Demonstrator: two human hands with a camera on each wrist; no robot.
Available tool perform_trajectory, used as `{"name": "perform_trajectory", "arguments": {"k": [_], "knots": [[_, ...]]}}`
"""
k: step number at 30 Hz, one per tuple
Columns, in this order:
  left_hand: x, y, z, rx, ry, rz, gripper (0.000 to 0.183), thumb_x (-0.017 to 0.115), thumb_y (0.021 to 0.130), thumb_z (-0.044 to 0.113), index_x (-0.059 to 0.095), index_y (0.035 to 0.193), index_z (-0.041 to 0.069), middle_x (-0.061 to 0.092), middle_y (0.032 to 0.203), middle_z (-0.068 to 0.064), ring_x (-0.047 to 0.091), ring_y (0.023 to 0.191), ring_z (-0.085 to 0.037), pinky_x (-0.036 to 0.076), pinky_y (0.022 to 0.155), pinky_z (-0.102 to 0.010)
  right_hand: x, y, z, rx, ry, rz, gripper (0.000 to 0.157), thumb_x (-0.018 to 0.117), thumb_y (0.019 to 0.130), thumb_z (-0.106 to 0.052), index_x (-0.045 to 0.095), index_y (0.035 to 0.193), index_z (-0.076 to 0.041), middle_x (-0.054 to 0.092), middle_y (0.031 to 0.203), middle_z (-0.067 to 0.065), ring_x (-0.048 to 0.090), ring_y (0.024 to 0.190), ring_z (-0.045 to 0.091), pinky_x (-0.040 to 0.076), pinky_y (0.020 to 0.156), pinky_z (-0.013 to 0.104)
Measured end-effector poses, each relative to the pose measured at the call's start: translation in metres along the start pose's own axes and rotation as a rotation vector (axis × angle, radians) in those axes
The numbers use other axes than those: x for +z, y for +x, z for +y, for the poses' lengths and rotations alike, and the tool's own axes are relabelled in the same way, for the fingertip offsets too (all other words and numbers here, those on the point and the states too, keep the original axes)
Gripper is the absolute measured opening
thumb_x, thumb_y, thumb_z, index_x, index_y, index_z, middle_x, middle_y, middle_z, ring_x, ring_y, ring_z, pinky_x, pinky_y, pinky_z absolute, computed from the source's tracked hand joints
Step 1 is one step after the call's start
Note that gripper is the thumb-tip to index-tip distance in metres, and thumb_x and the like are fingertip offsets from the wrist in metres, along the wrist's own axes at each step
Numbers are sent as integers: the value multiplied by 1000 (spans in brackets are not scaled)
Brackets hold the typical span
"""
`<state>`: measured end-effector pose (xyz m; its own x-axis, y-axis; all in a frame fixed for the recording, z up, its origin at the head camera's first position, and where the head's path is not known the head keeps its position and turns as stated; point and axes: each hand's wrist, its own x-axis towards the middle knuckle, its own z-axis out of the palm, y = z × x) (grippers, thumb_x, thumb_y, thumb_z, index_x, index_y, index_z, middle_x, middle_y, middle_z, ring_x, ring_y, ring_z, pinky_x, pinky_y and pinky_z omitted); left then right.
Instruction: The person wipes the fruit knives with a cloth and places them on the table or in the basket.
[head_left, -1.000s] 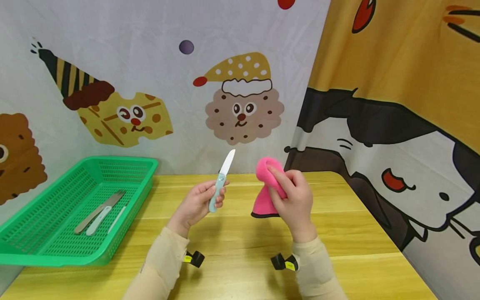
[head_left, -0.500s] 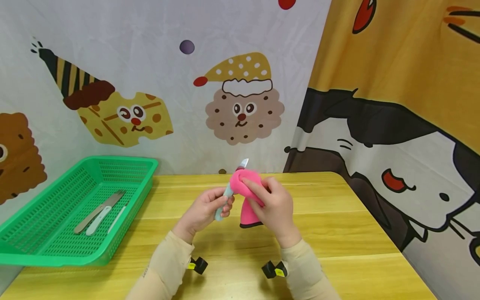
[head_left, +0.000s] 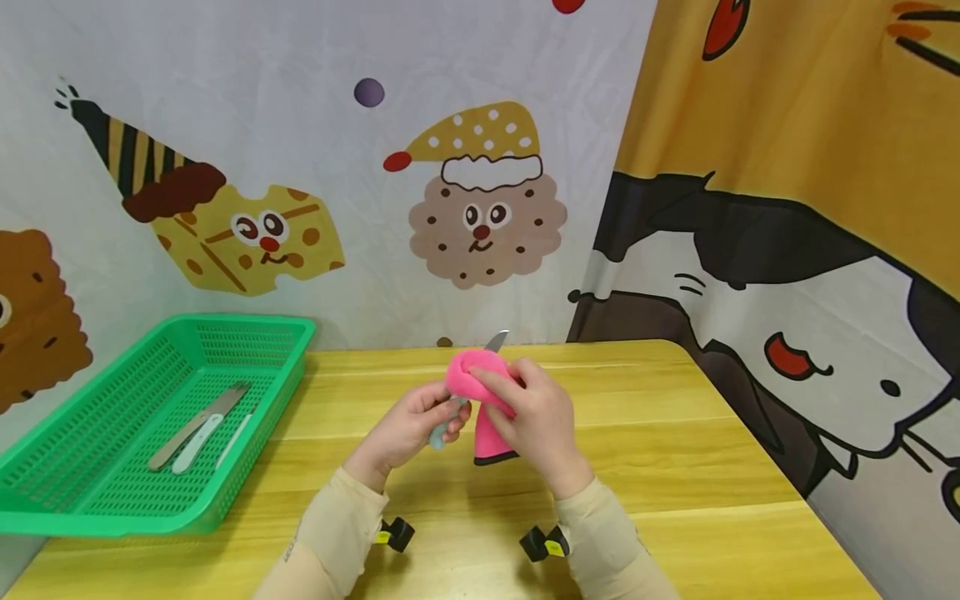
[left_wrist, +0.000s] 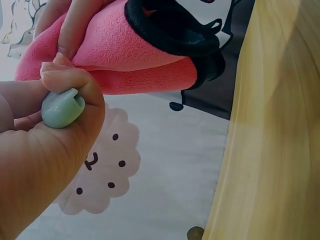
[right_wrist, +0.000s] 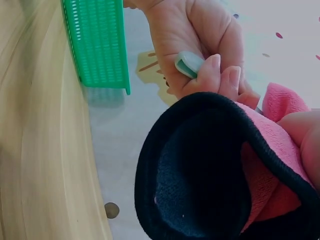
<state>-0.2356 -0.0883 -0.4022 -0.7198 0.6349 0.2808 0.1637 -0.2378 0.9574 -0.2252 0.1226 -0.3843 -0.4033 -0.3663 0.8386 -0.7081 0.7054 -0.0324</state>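
Note:
My left hand (head_left: 405, 425) grips the pale blue-green handle of a folding knife (head_left: 438, 435), whose blade tip pokes out above a pink cloth (head_left: 491, 446) with black edging. In the left wrist view the handle's butt (left_wrist: 62, 109) sticks out between curled fingers and thumb. My right hand (head_left: 543, 421) pinches the bunched cloth against the knife near the base of the blade. Most of the blade is hidden by the cloth. From the right wrist, the cloth's black-edged fold (right_wrist: 200, 165) hangs loose below the fingers.
A green plastic basket (head_left: 262, 433) stands on the left of the wooden table (head_left: 675, 467). Inside it lie several knives, among them a white-handled one (head_left: 198, 442). Behind the table hangs a printed curtain (head_left: 315, 67).
My right hand has moved left, bringing the pink cloth onto the knife and covering most of its blade. Since half a second ago, the cloth has slid slightly down toward the handle.

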Motion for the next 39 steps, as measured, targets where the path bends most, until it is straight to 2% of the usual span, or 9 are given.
{"name": "perform_trajectory", "arguments": {"k": [5, 9, 12, 20, 27, 32, 39], "knots": [[-1, 0, 3, -9, 41, -8, 25, 41, 107, 9, 55, 119, -9, 53, 88, -7, 47, 69, -11, 43, 62, -22, -3, 0, 3, 50, -5, 30, 45, 82, 75, -9, 73, 116, -24, 54, 85, 7, 51, 63, 18, 44, 48, 31], [0, 0, 5, -34, 21, -30, 33, 42, 107, 9, 52, 130, -13, 54, 88, -6, 48, 69, -10, 42, 61, -22, -5, -2, 9, 100, -24, 66, 44, 81, 73, -7, 73, 113, -23, 53, 85, 7, 50, 60, 19, 43, 46, 32], [0, -1, 5, -51, 3, -48, 34, 42, 107, 9, 51, 131, -14, 54, 87, -4, 47, 68, -9, 41, 61, -22, -8, -2, 14, 138, -34, 92, 43, 82, 72, -6, 73, 112, -22, 52, 84, 7, 49, 57, 19, 41, 45, 32], [0, -1, 3, -32, -40, -90, 33, 41, 106, 5, 50, 130, -16, 53, 87, -6, 46, 68, -9, 42, 61, -21, -22, -2, 32, 248, -68, 134, 36, 78, 78, -9, 74, 113, -17, 52, 86, 9, 50, 59, 21, 39, 45, 33], [-6, -4, 7, 12, -88, -72, 31, 40, 107, 7, 52, 130, -10, 53, 89, -2, 46, 69, -9, 41, 62, -21, -36, -6, 50, 375, -123, 186, 35, 78, 81, -10, 73, 115, -15, 51, 86, 13, 48, 63, 26, 38, 46, 36], [-8, -5, 12, 50, -86, -17, 33, 40, 107, 8, 49, 133, -10, 53, 90, -2, 46, 71, -8, 42, 64, -22, -41, -3, 50, 345, -84, 219, 36, 78, 82, -11, 73, 117, -16, 53, 86, 13, 49, 66, 25, 39, 49, 38], [0, -5, 20, 53, -91, 72, 37, 41, 107, 10, 44, 136, -14, 54, 90, -3, 48, 72, -9, 44, 65, -23, -39, 6, 30, 213, -2, 202, 38, 81, 81, -12, 73, 117, -15, 51, 84, 10, 46, 63, 20, 38, 49, 34]]}}
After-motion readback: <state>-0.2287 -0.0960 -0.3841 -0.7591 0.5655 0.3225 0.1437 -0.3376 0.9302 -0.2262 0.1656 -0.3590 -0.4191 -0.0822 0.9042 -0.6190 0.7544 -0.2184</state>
